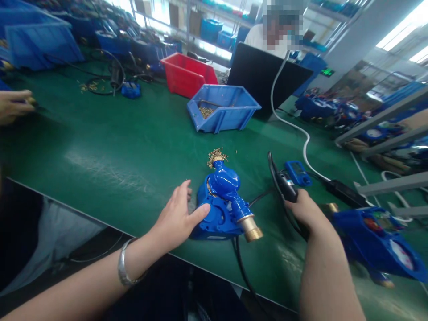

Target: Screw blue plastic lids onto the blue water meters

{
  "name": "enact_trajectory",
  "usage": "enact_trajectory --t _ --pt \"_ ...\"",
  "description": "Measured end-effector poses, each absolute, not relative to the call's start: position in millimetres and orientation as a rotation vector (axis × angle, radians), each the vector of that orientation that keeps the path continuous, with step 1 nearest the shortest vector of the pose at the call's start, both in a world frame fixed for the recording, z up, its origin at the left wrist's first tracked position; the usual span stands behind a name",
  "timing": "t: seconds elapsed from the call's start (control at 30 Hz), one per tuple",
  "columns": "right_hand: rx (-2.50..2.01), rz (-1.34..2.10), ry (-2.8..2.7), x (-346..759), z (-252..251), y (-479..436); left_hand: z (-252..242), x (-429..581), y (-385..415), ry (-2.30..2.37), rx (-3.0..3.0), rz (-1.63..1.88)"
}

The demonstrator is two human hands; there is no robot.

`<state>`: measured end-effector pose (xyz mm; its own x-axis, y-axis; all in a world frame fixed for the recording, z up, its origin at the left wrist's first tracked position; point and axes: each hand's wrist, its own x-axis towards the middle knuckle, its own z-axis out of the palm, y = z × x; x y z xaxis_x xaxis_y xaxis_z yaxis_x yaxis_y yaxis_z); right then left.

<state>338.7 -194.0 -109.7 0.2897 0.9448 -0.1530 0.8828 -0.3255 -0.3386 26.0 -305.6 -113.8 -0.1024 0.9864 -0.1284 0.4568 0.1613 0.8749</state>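
A blue water meter [225, 183] with brass threaded ends lies face down on the green table in front of me, its blue housing [214, 218] beneath the pipe body. My left hand [182, 214] is at the meter's left side, fingers apart, the thumb over the housing; whether it presses on it I cannot tell. To the right, my right hand [306, 207] is wrapped around a black electric screwdriver [287, 187], whose cable loops beside it. Small brass screws [217, 155] lie in a pile by the meter's far end.
A blue bin [234, 118] with screws and a red bin [187, 76] stand ahead. At right are a small blue device [297, 173] and another blue meter [381, 243]. A co-worker's hand [15, 107] is at far left. Behind a black panel [264, 76] is a person.
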Motion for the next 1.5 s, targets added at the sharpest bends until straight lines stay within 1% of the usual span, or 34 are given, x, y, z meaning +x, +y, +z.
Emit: enact_trajectory --t 0.07,0.13,0.2,0.23,0.27,0.33,0.4,0.47,0.53,0.63,0.73,0.8,0.87,0.97,1.03,1.2,1.3,1.4,1.5 --pt "-2.477 0.435 -1.681 340 -118 -196 -105 28 -301 1.721 1.726 1.028" --pt "-2.502 0.326 -1.675 338 -109 -208 -89 35 -295 1.582 2.056 1.092" --pt "-2.435 0.246 -1.686 331 -91 -229 -70 48 -287 1.334 2.321 0.996" --pt "-2.367 0.277 -1.719 325 -81 -242 -61 55 -282 1.201 2.406 0.906" --pt "-2.246 0.414 -1.782 317 -73 -256 -54 62 -278 1.076 2.469 0.802" --pt "-1.896 0.864 -2.001 298 -67 -282 -44 75 -269 0.878 2.554 0.593" --pt "-1.579 1.150 -2.087 277 -77 -300 -43 85 -263 0.747 2.624 0.406" --pt "-1.372 1.220 -2.033 258 -97 -308 -48 92 -259 0.673 2.690 0.267" --pt "-1.262 1.187 -1.920 242 -118 -310 -55 95 -258 0.660 2.722 0.213" --pt "-1.289 1.060 -1.836 226 -137 -310 -63 91 -259 0.720 2.676 0.316" --pt "-1.549 0.819 -1.925 216 -136 -313 -63 79 -262 0.738 2.550 0.514" --pt "-1.619 0.727 -1.962 212 -132 -314 -61 68 -264 0.730 2.468 0.649" --pt "-1.465 0.818 -1.928 208 -131 -314 -60 58 -267 0.746 2.401 0.784" --pt "-1.151 1.075 -1.776 203 -137 -311 -61 46 -273 0.797 2.292 0.949" --pt "-1.051 1.173 -1.623 201 -141 -310 -61 39 -277 0.838 2.183 1.029" --pt "-1.044 1.194 -1.269 202 -140 -309 -62 28 -285 0.930 1.773 1.255" --pt "-0.999 1.251 -1.119 206 -135 -309 -63 29 -291 0.919 1.539 1.312" --pt "-0.968 1.276 -1.063 210 -131 -311 -63 32 -298 0.914 1.386 1.338" --pt "-0.983 1.264 -1.084 214 -128 -313 -63 35 -302 0.913 1.364 1.347"
